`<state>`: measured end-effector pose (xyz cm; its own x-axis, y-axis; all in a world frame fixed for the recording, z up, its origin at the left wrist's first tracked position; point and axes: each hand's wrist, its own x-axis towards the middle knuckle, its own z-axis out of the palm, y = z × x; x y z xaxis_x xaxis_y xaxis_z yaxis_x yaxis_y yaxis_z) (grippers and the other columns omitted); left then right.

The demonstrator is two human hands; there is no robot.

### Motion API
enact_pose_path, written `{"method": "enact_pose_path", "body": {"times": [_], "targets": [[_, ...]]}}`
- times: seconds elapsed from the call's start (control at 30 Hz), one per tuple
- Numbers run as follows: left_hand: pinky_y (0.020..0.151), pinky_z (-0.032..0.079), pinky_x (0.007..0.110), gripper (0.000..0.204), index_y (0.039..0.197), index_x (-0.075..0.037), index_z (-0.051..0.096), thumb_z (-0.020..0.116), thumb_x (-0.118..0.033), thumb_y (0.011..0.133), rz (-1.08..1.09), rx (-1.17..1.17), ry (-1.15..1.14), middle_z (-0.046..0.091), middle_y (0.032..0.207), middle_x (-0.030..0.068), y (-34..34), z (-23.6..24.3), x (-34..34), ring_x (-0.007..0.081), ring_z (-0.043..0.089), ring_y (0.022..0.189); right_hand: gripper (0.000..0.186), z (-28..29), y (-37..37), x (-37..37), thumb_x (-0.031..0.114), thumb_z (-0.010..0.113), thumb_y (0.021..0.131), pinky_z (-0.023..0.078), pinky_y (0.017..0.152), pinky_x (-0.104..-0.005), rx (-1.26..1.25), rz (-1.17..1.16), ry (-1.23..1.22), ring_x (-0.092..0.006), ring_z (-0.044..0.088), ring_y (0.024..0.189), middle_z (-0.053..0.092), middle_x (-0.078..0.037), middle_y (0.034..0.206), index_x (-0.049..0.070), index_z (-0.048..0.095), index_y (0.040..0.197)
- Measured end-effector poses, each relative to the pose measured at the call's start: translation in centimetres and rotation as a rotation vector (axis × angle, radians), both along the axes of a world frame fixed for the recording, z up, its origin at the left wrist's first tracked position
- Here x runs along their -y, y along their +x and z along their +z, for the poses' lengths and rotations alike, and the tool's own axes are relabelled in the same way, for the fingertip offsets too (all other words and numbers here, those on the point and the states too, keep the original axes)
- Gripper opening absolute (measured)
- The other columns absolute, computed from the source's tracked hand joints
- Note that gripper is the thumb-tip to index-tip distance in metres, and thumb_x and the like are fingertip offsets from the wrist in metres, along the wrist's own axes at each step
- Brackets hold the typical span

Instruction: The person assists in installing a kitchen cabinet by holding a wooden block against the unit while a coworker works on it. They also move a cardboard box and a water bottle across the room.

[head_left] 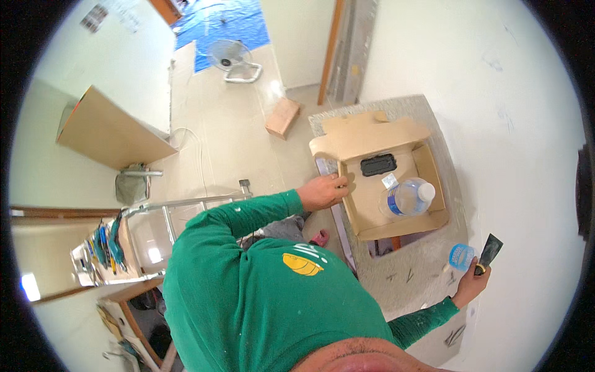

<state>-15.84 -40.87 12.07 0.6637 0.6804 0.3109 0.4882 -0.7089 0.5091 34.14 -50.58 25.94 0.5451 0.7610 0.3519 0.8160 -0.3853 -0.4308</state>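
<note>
My left hand has its fingers closed on the left wall of an open cardboard box. Inside the box are a large clear plastic bottle with a white cap, a black rectangular case and a small white packet. At the right, next to the white wall, my right hand is closed around what looks like a putty knife, its dark flared blade pointing up. A small clear bottle with a blue label is right beside those fingers; whether they touch it, I cannot tell.
The box rests on a grey worn board with an opening under it. A metal ladder and a tool-filled tray are at left. Farther off are a reddish-brown box, a fan, a blue tarp and a leaning cardboard sheet.
</note>
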Motion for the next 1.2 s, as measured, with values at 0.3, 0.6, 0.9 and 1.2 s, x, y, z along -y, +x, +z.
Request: {"method": "enact_pose_path", "body": {"times": [0.3,0.6,0.9,1.2], "targets": [[0.085,0.053,0.045,0.037,0.119,-0.008,0.06,0.071,-0.011,0.084,0.468,0.02,0.005,0.056,0.116,0.015,-8.1,1.2,6.1,0.0356,0.06,0.1,0.024,1.6,-9.5,-11.2,0.018,0.072,0.093,0.046,0.064,-0.0352,-0.026,0.397,0.106,-0.0218,0.052,0.068,0.055,-0.011,0.076,0.001,0.055,0.091],[0.086,0.054,0.044,0.032,0.111,-0.008,0.06,0.074,-0.01,0.082,0.775,0.05,0.007,0.058,0.116,0.0133,-21.1,0.0,5.6,0.0352,0.063,0.1,0.021,2.2,-27.0,-21.9,0.012,0.073,0.09,0.046,0.067,-0.0375,-0.018,0.659,0.165,-0.0308,0.054,0.071,0.056,-0.015,0.081,0.0,0.056,0.095],[0.083,0.055,0.044,0.03,0.101,-0.006,0.06,0.076,-0.006,0.076,0.951,0.062,0.034,0.059,0.111,0.0141,-36.1,-3.3,0.8,0.0359,0.063,0.098,0.026,0.0,-48.3,-31.9,0.009,0.073,0.088,0.05,0.077,-0.0399,0.006,0.832,0.066,-0.0356,0.062,0.087,0.062,-0.017,0.098,-0.001,0.062,0.108],[0.08,0.055,0.044,0.03,0.099,-0.007,0.062,0.076,-0.002,0.073,1.159,0.09,0.012,0.061,0.11,0.0133,-47.3,-7.0,-3.2,0.0361,0.063,0.098,0.035,-5.8,-66.0,-39.1,0.006,0.07,0.087,0.051,0.084,-0.0417,-0.008,1.12,-0.071,-0.0374,0.064,0.097,0.063,-0.017,0.107,0.001,0.064,0.121]]}}
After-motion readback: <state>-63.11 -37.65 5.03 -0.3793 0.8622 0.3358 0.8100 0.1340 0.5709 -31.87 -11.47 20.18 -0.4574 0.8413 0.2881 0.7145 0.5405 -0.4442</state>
